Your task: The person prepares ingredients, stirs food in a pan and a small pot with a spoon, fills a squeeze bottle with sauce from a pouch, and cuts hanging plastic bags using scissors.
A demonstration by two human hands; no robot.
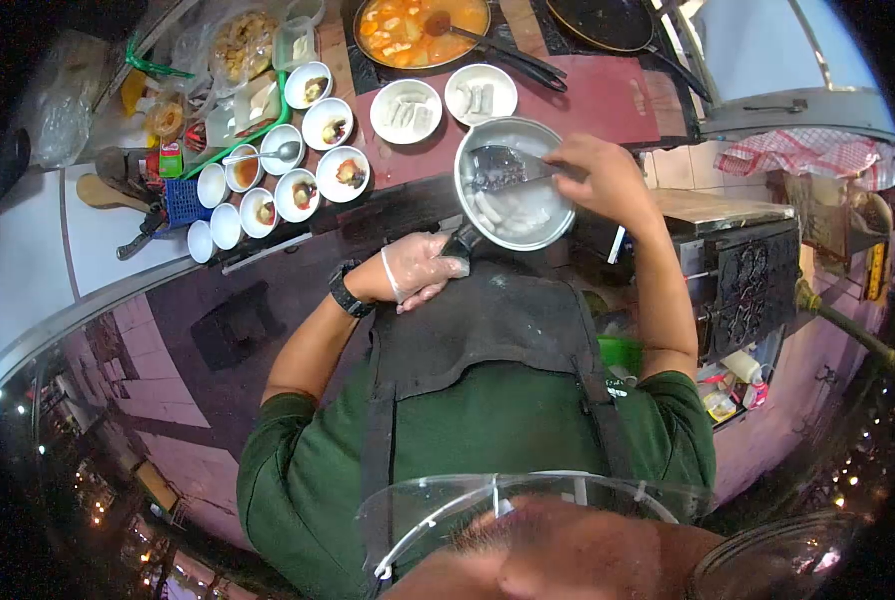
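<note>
My left hand (427, 268), in a clear glove, is wrapped round the black handle of a light grey saucepan (465, 190). The saucepan contains whitish liquid and pale pieces. My right hand (598, 178) grips a dark spatula (526, 170) by its handle; its broad end dips into the saucepan. Just beyond the rim stand two white bowls, the left bowl (406, 138) and the right bowl (481, 118), both with pale strips in them.
Several small white bowls (342, 190) with toppings stand to the left, a metal spoon (288, 151) across one. Behind are a pan of orange stew (388, 40) with a wooden spoon, and a black frying pan (593, 30). A checked cloth (803, 155) hangs at right.
</note>
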